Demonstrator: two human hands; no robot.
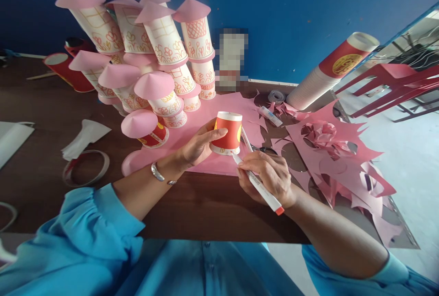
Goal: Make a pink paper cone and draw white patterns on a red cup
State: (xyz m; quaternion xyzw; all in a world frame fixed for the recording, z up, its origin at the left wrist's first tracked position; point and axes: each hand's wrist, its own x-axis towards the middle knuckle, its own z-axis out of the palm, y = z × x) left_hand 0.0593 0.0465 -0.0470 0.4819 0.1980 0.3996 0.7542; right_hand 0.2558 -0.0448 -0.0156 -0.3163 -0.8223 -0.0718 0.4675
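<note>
My left hand (202, 143) grips a red and white paper cup (229, 132) by its side, thumb across the red band. In my right hand (269, 172) is a white marker (262, 190) with an orange-red end, held like a pen. Its tip is at the white band along the cup's lower edge, where small drawn marks show; whether it touches I cannot tell. Another white pen (246, 140) lies just behind, partly hidden. Below the cup spreads a pink paper sheet (192, 161). Scissors (267, 150) with dark handles sit beyond my right hand, mostly covered.
Paper-cup towers (166, 42) with pink cone roofs stand at the back left. A tall cup stack (329, 72) leans at the right, near a tape roll (276, 97), a glue tube (270, 116) and cut pink scraps (339, 159). White paper strips (85, 138) lie left.
</note>
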